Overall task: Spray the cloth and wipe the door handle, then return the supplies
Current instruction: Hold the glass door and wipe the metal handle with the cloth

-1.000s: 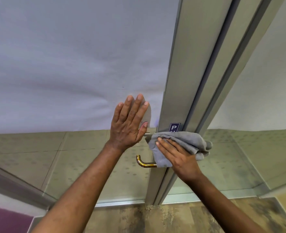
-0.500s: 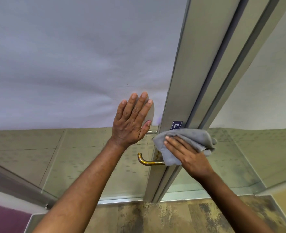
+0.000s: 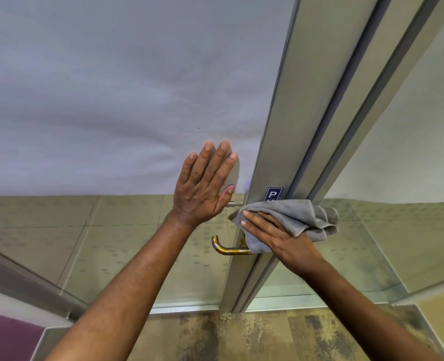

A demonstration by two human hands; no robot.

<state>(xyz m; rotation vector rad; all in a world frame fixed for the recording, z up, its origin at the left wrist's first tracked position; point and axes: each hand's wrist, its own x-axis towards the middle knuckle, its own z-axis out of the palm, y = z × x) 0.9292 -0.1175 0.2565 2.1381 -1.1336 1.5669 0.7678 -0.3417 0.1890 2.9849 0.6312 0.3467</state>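
Observation:
A grey cloth (image 3: 301, 217) is bunched against the metal door stile, covering most of the door handle. My right hand (image 3: 275, 235) presses flat on the cloth and holds it there. The curved brass end of the door handle (image 3: 226, 248) sticks out to the left below the cloth. My left hand (image 3: 205, 186) lies flat with fingers spread against the frosted glass door, just left of the stile. No spray bottle is in view.
The frosted glass door (image 3: 111, 100) fills the left and upper view. Its metal stile (image 3: 294, 126) runs diagonally, with a small blue sign (image 3: 273, 194) above the cloth. A glass side panel (image 3: 411, 152) stands at the right. Mottled floor (image 3: 241, 334) lies below.
My right hand and the cloth have shifted slightly right along the stile, leaving a little more of the brass handle showing. My left hand stays flat on the glass.

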